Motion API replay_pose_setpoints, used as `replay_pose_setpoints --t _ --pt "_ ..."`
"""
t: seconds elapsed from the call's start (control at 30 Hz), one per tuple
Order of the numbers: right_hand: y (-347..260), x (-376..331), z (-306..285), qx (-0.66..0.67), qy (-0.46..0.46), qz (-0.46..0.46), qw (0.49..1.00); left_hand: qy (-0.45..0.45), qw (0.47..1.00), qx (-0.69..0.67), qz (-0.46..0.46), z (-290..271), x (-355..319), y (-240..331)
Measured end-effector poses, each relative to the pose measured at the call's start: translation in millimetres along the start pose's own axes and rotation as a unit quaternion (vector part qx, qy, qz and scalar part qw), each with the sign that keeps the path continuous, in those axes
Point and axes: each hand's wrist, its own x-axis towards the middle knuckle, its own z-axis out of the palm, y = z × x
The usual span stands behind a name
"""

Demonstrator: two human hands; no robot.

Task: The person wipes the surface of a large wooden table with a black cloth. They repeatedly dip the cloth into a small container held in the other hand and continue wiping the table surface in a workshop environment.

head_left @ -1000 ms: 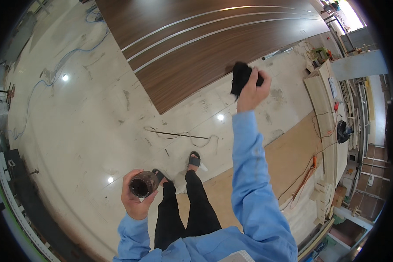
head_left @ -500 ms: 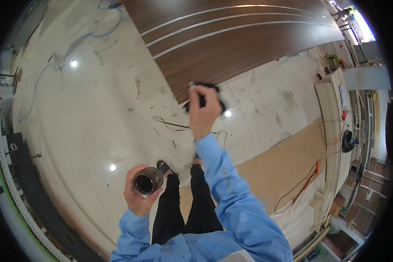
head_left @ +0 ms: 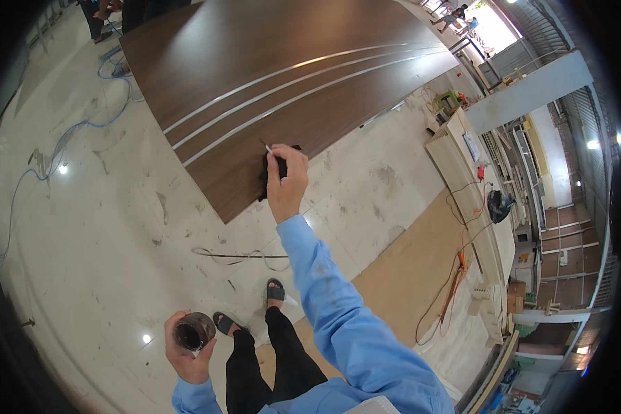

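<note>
My left hand [head_left: 184, 355] is wrapped round a clear jar [head_left: 194, 331] with dark brown stuff inside, its mouth facing up. Between the thumb and fingertips of my right hand [head_left: 289, 181] is a thin, pale stick with a dark tip [head_left: 265, 145], perhaps a small brush. A black cloth [head_left: 263, 185] is bunched in or under that same hand. Both are over the near corner of a large brown wood-grain panel [head_left: 234, 183] with three silvery strips along it. Whether the tip touches the panel I cannot tell.
A thin strap [head_left: 238, 257] lies on the tiled floor before my feet. A brown sheet [head_left: 393, 262] covers floor at the right, beside a pale wooden bench [head_left: 472, 207] with an orange cord [head_left: 457, 279]. A blue hose [head_left: 83, 124] winds along the left. People stand beyond the panel.
The view has tilted up and shifted right, showing more of the panel. My right hand has come over the panel's corner with the stick and cloth. My left hand still holds the jar.
</note>
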Motion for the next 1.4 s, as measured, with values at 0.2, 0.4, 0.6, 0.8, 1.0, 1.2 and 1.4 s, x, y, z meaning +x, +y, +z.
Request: replay_pose_setpoints --t 0.2,0.4,0.6,0.8,1.0,1.2,1.4 --pt "19.8 -42.6 -4.1 -0.204 -0.037 0.023 0.978 -0.005 1.0 0.022 0.014 -9.7 -2.1 1.5" --pt "-23.2 -93.5 3.8 -0.043 -0.044 0.114 0.992 0.003 0.999 -0.003 0.032 -13.1 -4.1 -4.9" --pt "-97.7 -146.3 -8.4 0.178 -0.191 0.203 0.944 -0.02 0.999 -0.013 0.033 -13.3 0.1 0.9" --pt "-49.2 -88.1 -22.1 0.088 -0.086 0.123 0.985 -0.063 0.996 0.012 0.061 -9.2 16.8 5.6" --pt "24.1 -35.0 -22.0 -0.003 -0.113 -0.031 0.993 -0.089 0.994 0.032 0.058 28.3 40.6 23.7" --pt "117.7 62.5 -51.7 -0.077 -0.048 -0.05 0.995 -0.1 0.989 0.064 0.092 106.2 81.1 37.9" --pt "246.6 167.6 -96.5 -0.141 -0.013 -0.034 0.989 -0.064 0.991 0.087 0.073 193.8 121.9 67.7"
